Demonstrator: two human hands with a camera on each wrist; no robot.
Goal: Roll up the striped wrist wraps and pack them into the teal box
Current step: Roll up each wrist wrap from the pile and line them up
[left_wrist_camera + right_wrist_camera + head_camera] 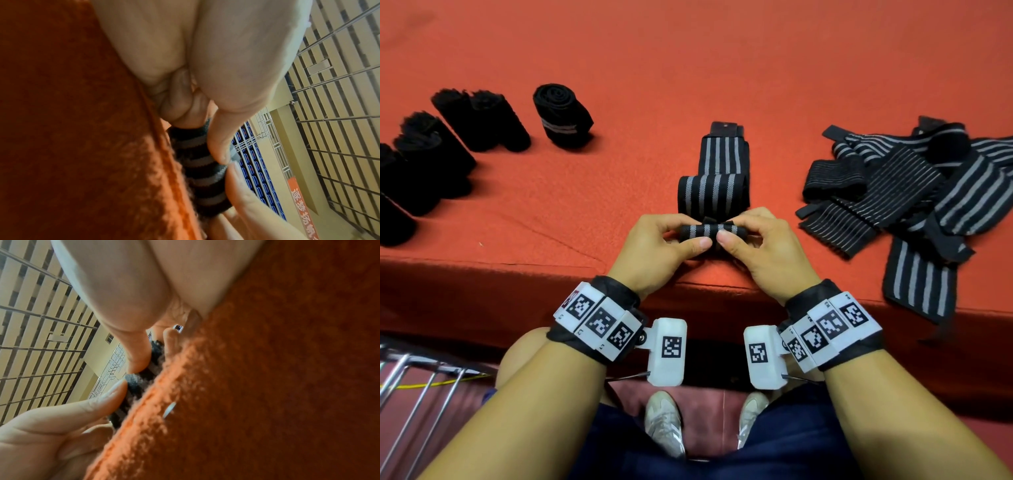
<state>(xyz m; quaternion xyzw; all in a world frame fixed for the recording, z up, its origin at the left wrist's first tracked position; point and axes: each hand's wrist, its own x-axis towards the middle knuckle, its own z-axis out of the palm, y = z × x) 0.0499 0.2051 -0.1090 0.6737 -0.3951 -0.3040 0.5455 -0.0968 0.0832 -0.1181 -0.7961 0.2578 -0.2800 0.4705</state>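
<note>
- Left hand (661,245) and right hand (763,246): bare, with no gloves and no sleeves on the forearms.
- Left wrist band (595,317): black fabric strap carrying a row of white blocks, each printed with a black-and-white square code.
- Right wrist band (832,325): same build, small printed labels beside the blocks.
- Camera housings (667,353): white, rounded, one per band on the inner side, coded, thin dark cable leaving the lower end.
- Trousers (791,452): dark navy.
- Shoes (664,425): pale, with stripes and laces.
</note>
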